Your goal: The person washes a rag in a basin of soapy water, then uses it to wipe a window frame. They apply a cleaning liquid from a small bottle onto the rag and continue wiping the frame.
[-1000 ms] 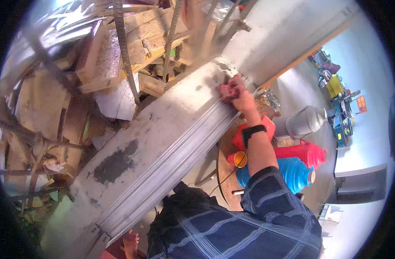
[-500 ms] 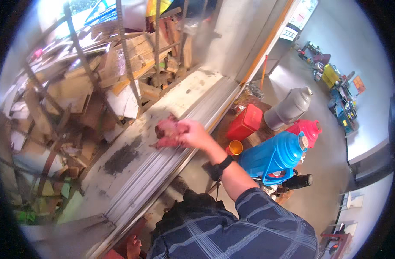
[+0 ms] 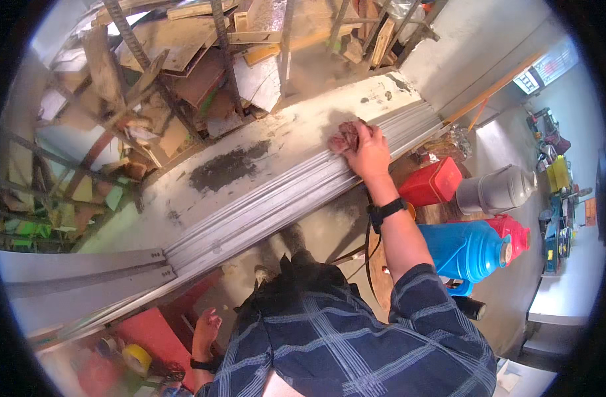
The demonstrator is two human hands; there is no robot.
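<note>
My right hand [image 3: 371, 153], with a black band on its wrist, grips a crumpled reddish-brown rag [image 3: 344, 137]. It presses the rag on the inner part of the pale window sill [image 3: 303, 122], beside the grooved metal window track [image 3: 263, 202]. A dark patch [image 3: 230, 164] marks the sill farther left. Low at the left, my left hand [image 3: 207, 329] hangs by my side below the track, fingers loosely bent and apart, holding nothing that I can see. A red surface [image 3: 158, 341] lies near it.
Rusty bars [image 3: 227, 59] stand beyond the sill, with scrap wood [image 3: 164, 43] piled behind. Right of my arm are a red tin [image 3: 432, 182], a blue thermos flask [image 3: 458, 248], a grey one [image 3: 498, 190] and a pink one [image 3: 512, 233]. Yellow tape [image 3: 137, 359] lies lower left.
The view has turned and shifted. My right hand has moved the rag along the sill toward its far right end. More of my left hand now shows at the lower left.
</note>
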